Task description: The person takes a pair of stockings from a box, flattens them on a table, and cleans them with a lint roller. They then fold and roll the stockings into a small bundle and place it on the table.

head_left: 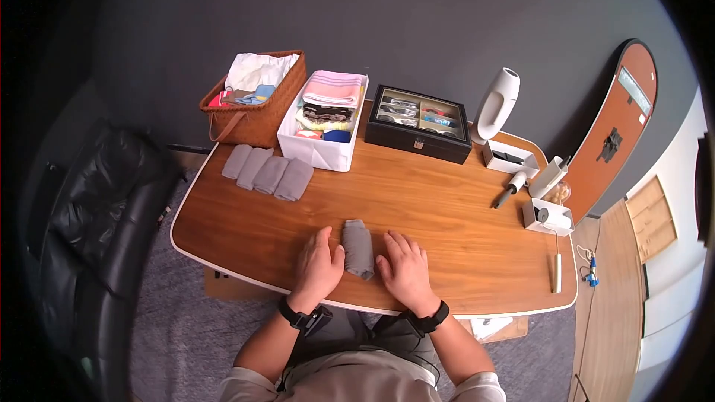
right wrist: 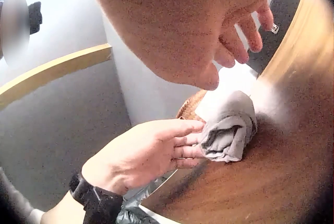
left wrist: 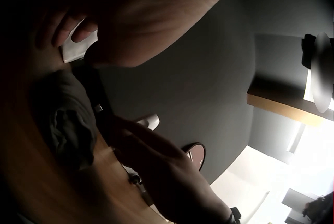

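A rolled grey cloth [head_left: 357, 249] lies on the wooden table between the two hands, its loose folded end showing in the right wrist view [right wrist: 227, 135]. The left hand [head_left: 320, 266] stands just left of the roll, fingers extended; in the right wrist view its fingertips are at the roll's side, and touching cannot be told. To the right of the roll the right hand [head_left: 406, 268] has its fingers relaxed and slightly bent, with a gap to the cloth. Several similar grey rolls [head_left: 269, 174] lie side by side at the table's left.
Along the back stand a brown woven basket [head_left: 257, 120], a white box of folded cloths [head_left: 316, 150] and a black glasses case [head_left: 417, 143]. At the right are a white device [head_left: 497, 104], white trays [head_left: 547, 217], a brush [head_left: 511, 189] and a mirror [head_left: 622, 126].
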The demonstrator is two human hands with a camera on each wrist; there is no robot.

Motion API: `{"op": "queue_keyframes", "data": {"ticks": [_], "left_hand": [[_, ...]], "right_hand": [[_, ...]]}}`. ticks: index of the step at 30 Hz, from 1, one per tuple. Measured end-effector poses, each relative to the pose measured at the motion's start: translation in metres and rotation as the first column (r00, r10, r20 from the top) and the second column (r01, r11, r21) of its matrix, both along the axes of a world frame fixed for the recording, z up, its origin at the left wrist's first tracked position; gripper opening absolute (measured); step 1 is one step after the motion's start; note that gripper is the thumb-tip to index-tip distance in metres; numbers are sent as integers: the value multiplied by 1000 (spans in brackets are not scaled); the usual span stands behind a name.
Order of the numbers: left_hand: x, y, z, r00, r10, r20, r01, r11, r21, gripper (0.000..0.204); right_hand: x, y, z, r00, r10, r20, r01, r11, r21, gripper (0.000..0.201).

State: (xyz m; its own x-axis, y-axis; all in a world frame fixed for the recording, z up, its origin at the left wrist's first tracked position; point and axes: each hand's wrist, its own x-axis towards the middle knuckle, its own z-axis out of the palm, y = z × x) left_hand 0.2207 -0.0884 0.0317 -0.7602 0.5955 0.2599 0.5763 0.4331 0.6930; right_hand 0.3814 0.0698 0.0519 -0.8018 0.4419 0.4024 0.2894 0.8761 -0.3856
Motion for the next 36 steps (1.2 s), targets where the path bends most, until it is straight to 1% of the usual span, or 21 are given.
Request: {"op": "queue_keyframes", "data": {"ticks": [3, 5, 6, 8, 9, 11, 12, 14, 15, 18, 21, 24, 25, 27, 28, 30, 31, 33, 34, 36], "left_hand": [[7, 1, 15, 997, 1, -71, -8, 994, -106, 53], [9, 5, 26, 996, 7, -88, -22, 983, -183, 56], [7, 8, 25, 988, -30, -153, 8, 990, -140, 58], [3, 13, 24, 954, -99, -283, 83, 994, -66, 61], [0, 18, 26, 983, -104, -152, 87, 989, -118, 62], [-8, 32, 37, 991, -79, 111, 102, 972, -212, 63], [-14, 37, 33, 978, -133, 158, 168, 958, -234, 63], [-26, 47, 21, 936, -239, 257, 308, 912, -273, 63], [-23, 48, 14, 930, -281, 236, 330, 923, -200, 57], [-20, 49, 7, 910, -329, 253, 368, 921, -124, 49], [-14, 40, 10, 913, -364, 183, 366, 930, 22, 34], [-20, 40, 10, 906, -423, -21, 423, 903, 71, 23], [-22, 43, 10, 902, -428, 54, 424, 903, 69, 21], [-25, 50, 10, 876, -438, 204, 434, 899, 66, 17], [-24, 52, 12, 878, -428, 213, 421, 903, 83, 15], [-21, 54, 14, 880, -415, 233, 399, 910, 114, 12], [-21, 57, 6, 853, -441, 279, 400, 896, 193, 9], [-23, 64, -18, 791, -494, 360, 377, 858, 349, 6], [-21, 66, -23, 792, -486, 369, 354, 859, 370, 6], [-21, 66, -30, 798, -464, 385, 302, 860, 412, 10]], "right_hand": [[3, -1, -5, 998, 2, 70, -1, 1000, -21, 53], [4, 1, -4, 1000, 11, 20, -11, 1000, -2, 49], [4, 2, -4, 1000, 14, -5, -14, 1000, 7, 48], [3, 4, -2, 998, -40, 49, 48, 983, -176, 43], [3, 4, -2, 995, -61, 78, 80, 961, -264, 41], [2, 7, -12, 989, -86, 121, 136, 849, -510, 38], [0, 9, -15, 986, -91, 143, 160, 771, -617, 37], [-6, 6, -17, 992, -70, 107, 126, 646, -753, 36], [-8, 4, -18, 994, -65, 87, 109, 574, -812, 36], [-9, -1, -24, 997, -69, 34, 75, 790, -608, 33], [-6, 7, -38, 997, -55, -58, -3, 699, -715, 32], [-6, 13, -40, 993, -56, -100, -24, 749, -662, 33], [-8, 14, -41, 992, -59, -109, -25, 765, -644, 33], [-10, 16, -44, 983, -66, -169, -60, 761, -645, 28], [-12, 18, -46, 978, -73, -198, -74, 759, -647, 25], [-16, 26, -55, 977, -37, -211, -127, 693, -710, 20], [-17, 28, -58, 976, -20, -218, -152, 655, -740, 18], [-19, 27, -44, 994, -9, -108, -70, 700, -710, 14], [-21, 27, -39, 999, 0, -51, -35, 723, -690, 13], [-25, 26, -42, 993, -20, -115, -55, 787, -614, 10]]}}
